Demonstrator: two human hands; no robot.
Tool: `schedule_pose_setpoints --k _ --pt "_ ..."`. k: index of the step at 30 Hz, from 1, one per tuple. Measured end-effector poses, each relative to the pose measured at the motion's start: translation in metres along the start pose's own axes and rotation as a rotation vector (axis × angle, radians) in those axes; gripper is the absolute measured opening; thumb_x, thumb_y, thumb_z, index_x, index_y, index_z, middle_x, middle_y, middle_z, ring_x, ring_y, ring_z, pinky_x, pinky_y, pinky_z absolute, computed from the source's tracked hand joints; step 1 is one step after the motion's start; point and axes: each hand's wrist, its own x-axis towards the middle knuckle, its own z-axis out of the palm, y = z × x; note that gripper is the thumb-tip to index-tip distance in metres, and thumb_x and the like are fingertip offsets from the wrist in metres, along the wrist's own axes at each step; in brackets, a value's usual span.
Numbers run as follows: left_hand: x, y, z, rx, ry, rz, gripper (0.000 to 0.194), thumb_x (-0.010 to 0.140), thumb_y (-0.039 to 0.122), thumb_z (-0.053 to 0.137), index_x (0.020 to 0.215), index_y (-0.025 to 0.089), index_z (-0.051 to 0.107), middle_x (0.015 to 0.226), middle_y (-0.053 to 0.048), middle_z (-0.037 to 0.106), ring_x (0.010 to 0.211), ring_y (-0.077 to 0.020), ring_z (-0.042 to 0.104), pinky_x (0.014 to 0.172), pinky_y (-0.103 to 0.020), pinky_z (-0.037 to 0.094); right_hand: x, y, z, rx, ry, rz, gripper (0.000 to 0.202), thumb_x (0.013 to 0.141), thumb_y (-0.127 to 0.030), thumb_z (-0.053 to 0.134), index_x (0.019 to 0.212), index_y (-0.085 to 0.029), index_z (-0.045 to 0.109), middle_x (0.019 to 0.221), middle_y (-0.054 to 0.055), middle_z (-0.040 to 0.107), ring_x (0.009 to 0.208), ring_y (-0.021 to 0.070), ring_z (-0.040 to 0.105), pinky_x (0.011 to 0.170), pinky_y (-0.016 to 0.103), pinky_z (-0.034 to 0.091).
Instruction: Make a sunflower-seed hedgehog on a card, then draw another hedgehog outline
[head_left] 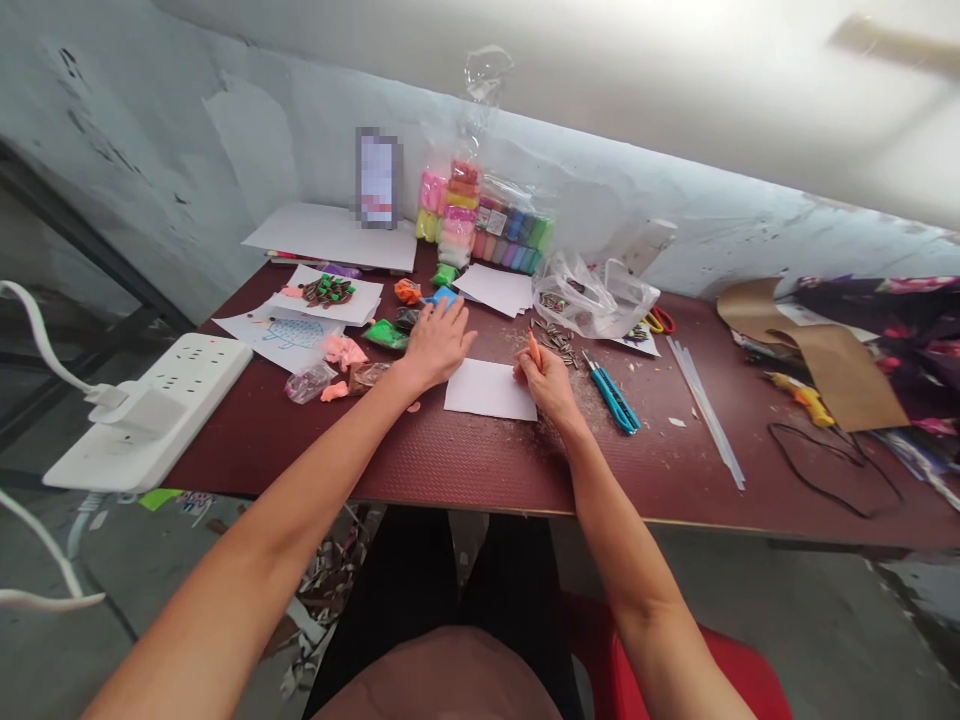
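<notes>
My right hand is closed around an orange pen, its tip pointing up. That hand rests at the right edge of a blank white card. My left hand lies with fingers stretched out by a blue clay packet; whether it presses on the packet I cannot tell. Around it are orange clay, a green clay packet and pink clay. Striped sunflower seeds are scattered just beyond my right hand.
A teal utility knife, glue sticks and a yellow glue gun lie to the right. Packs of coloured clay stand against the wall. On the left are a seed-and-clay model, a drawing and a power strip.
</notes>
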Motion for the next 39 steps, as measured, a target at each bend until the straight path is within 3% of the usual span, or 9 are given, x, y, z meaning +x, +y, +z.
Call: schedule_pose_setpoints --k 3,8,14,19,24,28,34,37,39 --pt "-0.005 -0.005 -0.008 -0.074 0.020 0.033 0.056 0.106 0.032 0.036 0.151 0.002 0.050 0.166 -0.022 0.039 0.156 -0.0350 0.033 0.128 -0.051 0.025 0.005 0.001 -0.002 -0.031 0.053 -0.071 0.024 0.091 -0.045 0.057 0.086 -0.022 0.060 0.072 0.001 0.065 0.067 0.0169 0.060 0.070 0.032 0.051" --pt "-0.039 -0.001 -0.009 -0.097 -0.201 0.257 0.036 0.101 0.028 0.048 0.122 0.013 0.073 0.154 -0.015 0.057 0.151 -0.0311 0.044 0.125 -0.047 0.035 0.033 -0.007 -0.001 0.003 -0.007 -0.124 0.024 0.093 -0.036 0.051 0.099 -0.019 0.067 0.102 0.009 0.073 0.087 0.0202 0.067 0.081 0.036 0.054" --pt "-0.070 0.004 -0.004 -0.030 -0.233 0.254 0.052 0.105 0.037 0.045 0.152 0.016 0.052 0.165 -0.014 0.044 0.155 -0.0315 0.037 0.126 -0.051 0.031 0.060 -0.017 0.004 -0.467 -0.257 -0.177 0.019 0.089 -0.022 0.052 0.094 -0.019 0.071 0.092 0.009 0.075 0.086 0.0241 0.067 0.086 0.037 0.050" --pt "-0.074 0.006 -0.003 -0.026 -0.171 0.254 0.051 0.104 0.037 0.049 0.150 0.014 0.054 0.165 -0.016 0.043 0.156 -0.0314 0.036 0.128 -0.051 0.025 0.049 -0.012 -0.016 -0.582 0.062 -0.154 0.025 0.095 -0.024 0.044 0.099 -0.019 0.068 0.091 0.013 0.074 0.088 0.0280 0.068 0.087 0.040 0.049" --pt "-0.079 0.005 -0.008 -0.103 0.012 0.211 0.050 0.095 0.042 0.065 0.134 0.010 0.065 0.148 -0.021 0.060 0.145 -0.0358 0.049 0.126 -0.055 0.031 0.022 -0.014 -0.028 -0.383 0.125 -0.132 0.041 0.094 -0.038 0.053 0.129 -0.018 0.063 0.118 0.016 0.073 0.104 0.0298 0.068 0.097 0.046 0.050" --pt "-0.081 0.003 -0.010 -0.153 0.009 0.180 0.046 0.091 0.043 0.070 0.127 0.014 0.068 0.141 -0.018 0.065 0.142 -0.0360 0.052 0.124 -0.058 0.032 0.000 -0.024 -0.024 -0.169 -0.031 -0.167 0.058 0.095 -0.027 0.049 0.153 -0.025 0.045 0.141 0.014 0.063 0.115 0.0245 0.067 0.099 0.042 0.052" --pt "-0.081 0.002 -0.009 -0.166 -0.044 0.139 0.045 0.089 0.043 0.071 0.127 0.020 0.069 0.143 -0.014 0.064 0.144 -0.0365 0.049 0.124 -0.060 0.030 -0.017 -0.050 -0.026 0.154 -0.304 0.040 0.030 0.094 -0.043 0.055 0.113 -0.023 0.065 0.090 0.005 0.074 0.072 0.0176 0.067 0.071 0.033 0.055" --pt "-0.081 0.002 -0.011 -0.174 -0.066 0.128 0.045 0.091 0.043 0.067 0.128 0.018 0.068 0.143 -0.015 0.064 0.141 -0.0356 0.052 0.125 -0.059 0.029 -0.024 -0.064 -0.027 0.427 -0.636 0.203 0.048 0.089 -0.057 0.057 0.120 -0.021 0.063 0.106 0.012 0.077 0.090 0.0247 0.074 0.080 0.040 0.058" --pt "-0.082 0.001 -0.013 -0.185 -0.088 0.123 0.044 0.094 0.040 0.063 0.132 0.018 0.066 0.146 -0.014 0.063 0.143 -0.0344 0.051 0.125 -0.058 0.027 -0.027 -0.067 -0.026 0.517 -0.693 0.218 0.051 0.082 -0.055 0.066 0.121 -0.022 0.063 0.110 0.013 0.077 0.099 0.0273 0.074 0.084 0.042 0.058"
